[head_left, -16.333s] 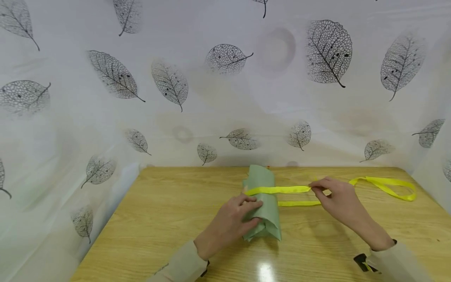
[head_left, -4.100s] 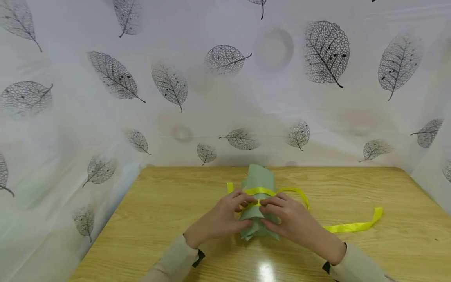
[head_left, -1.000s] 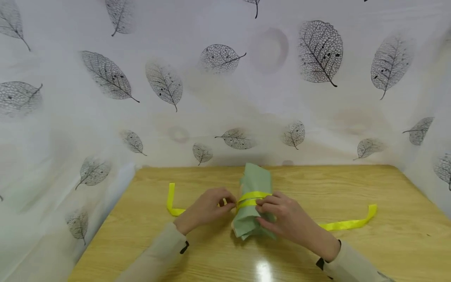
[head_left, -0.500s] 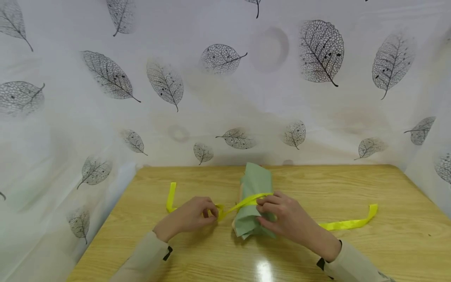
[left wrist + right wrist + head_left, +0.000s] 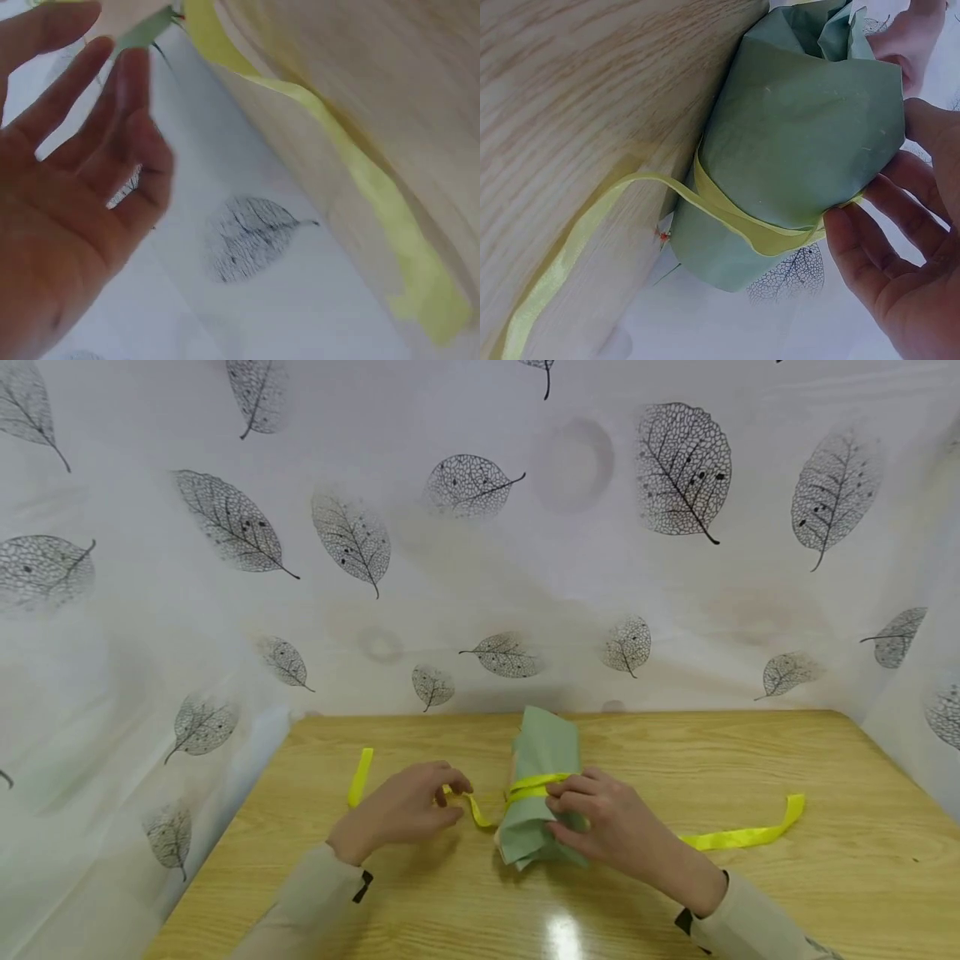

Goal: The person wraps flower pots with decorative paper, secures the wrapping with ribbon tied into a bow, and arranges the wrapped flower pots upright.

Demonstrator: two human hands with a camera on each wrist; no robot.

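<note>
A green paper-wrapped bundle (image 5: 549, 739) lies on the table, with a yellow ribbon (image 5: 531, 791) around its middle. At its right side my right hand (image 5: 618, 828) holds the ribbon against the paper with bent fingertips, the thumb lower on the paper. To the left of the bundle hovers my left hand (image 5: 397, 810), fingers loosely bent and spread, nothing pinched between them. A curled ribbon stretch lies just by its fingertips. In the left wrist view, the ribbon (image 5: 367, 180) runs past the left hand (image 5: 82, 187) without being held. The bundle's underside is hidden.
The wooden table (image 5: 750, 760) reaches back to a white leaf-print curtain (image 5: 480, 568). One ribbon tail lies on the far left of the table, the other on the right beyond the right forearm. A tiny red spot (image 5: 664, 236) shows beside the bundle.
The left hand had the ribbon pulled out leftward half a second ago; now its fingers have spread and let go, and the ribbon has dropped slack. The right hand stays in place.
</note>
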